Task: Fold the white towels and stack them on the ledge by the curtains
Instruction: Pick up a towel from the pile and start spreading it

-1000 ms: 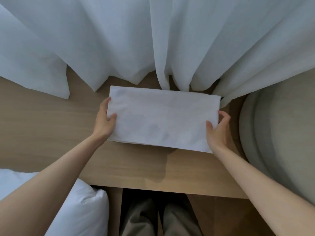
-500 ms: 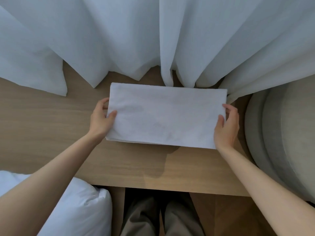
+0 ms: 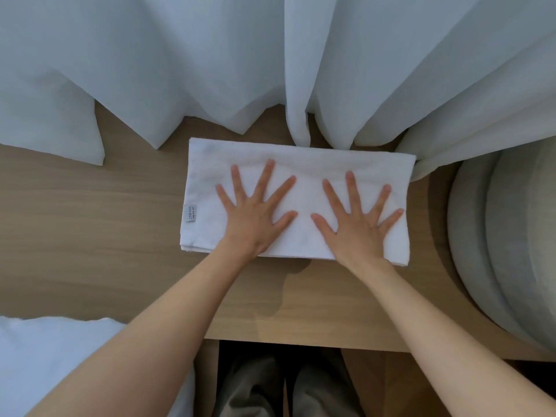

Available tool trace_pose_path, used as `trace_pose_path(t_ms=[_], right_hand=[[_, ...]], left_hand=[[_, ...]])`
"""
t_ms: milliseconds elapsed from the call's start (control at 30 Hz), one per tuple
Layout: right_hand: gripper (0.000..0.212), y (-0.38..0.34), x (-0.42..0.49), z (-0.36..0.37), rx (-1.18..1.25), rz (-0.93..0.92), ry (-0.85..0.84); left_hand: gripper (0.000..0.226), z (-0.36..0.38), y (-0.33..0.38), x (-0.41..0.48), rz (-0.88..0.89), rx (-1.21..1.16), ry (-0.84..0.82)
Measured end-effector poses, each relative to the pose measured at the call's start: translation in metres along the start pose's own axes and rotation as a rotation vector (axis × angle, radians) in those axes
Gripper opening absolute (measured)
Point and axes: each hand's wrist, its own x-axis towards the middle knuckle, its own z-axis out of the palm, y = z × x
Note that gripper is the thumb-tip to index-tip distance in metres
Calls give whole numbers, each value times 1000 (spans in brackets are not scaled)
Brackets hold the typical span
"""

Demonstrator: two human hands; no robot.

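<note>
A folded white towel [image 3: 304, 164] lies flat on the wooden ledge [image 3: 90, 236], its far edge just under the hem of the white curtains [image 3: 210, 70]. A small label [image 3: 189, 212] shows at its left edge. My left hand [image 3: 255, 215] presses flat on the towel's left half, fingers straight and spread. My right hand [image 3: 355, 219] presses flat on the right half in the same way. Layered edges show along the towel's near side.
A round grey cushioned seat [image 3: 505, 251] stands at the right end of the ledge. White bedding [image 3: 60, 365] sits at the lower left. My trouser legs [image 3: 279, 386] show below the ledge's front edge.
Both hands let go of the towel's short ends and moved onto its top, now lying flat with spread fingers. The towel has settled onto the ledge, closer to the curtains.
</note>
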Motion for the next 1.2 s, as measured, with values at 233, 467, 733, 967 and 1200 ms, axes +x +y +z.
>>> trace_pose_path(t_ms=[233,467,733,967,1200], right_hand=[[66,-2,0,-9,-9,-15,-113],[51,24,-43,-82,228,31,-92],[37,76,-164,-140,484,217,225],[33,154,-271,-157,590,440,342],[31,270,-401,-161,660,630,584]], left_hand=[[67,-11,0,3,0,28,-96],[61,-88,18,-15,-11,-23,-197],[48,-136,121,-91,260,-23,-118],[46,-154,241,-151,544,71,-160],[46,-157,399,-229,836,45,-41]])
